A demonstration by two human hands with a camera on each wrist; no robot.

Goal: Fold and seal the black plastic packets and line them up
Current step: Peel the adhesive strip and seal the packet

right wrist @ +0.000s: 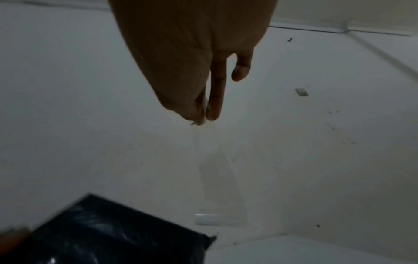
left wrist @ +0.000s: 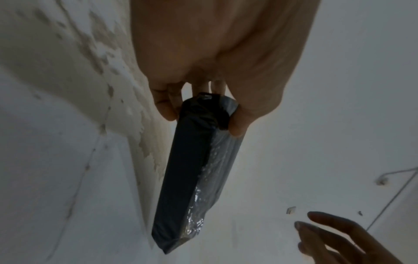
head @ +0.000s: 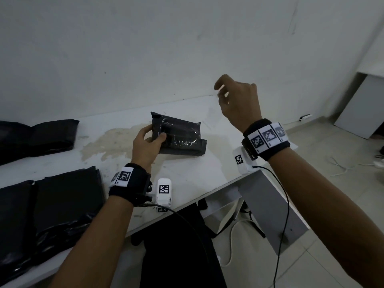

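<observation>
A folded black plastic packet (head: 178, 136) with clear tape across its top is lifted slightly over the white table (head: 187, 179). My left hand (head: 155, 133) grips its left end, thumb on top and fingers underneath; the left wrist view shows the packet (left wrist: 192, 178) hanging lengthwise from that hand (left wrist: 203, 117). My right hand (head: 219, 92) is raised above and to the right of the packet, apart from it. In the right wrist view its thumb and forefinger (right wrist: 204, 116) pinch a strip of clear tape (right wrist: 214, 169) that hangs down, with the packet's corner (right wrist: 108, 232) below left.
Folded black packets (head: 37, 138) lie at the table's far left near the wall. A pile of flat black packets (head: 52, 204) lies at the front left. The table's worn patch (head: 108, 142) is left of my hand. Its right edge drops to a tiled floor with cables (head: 342, 167).
</observation>
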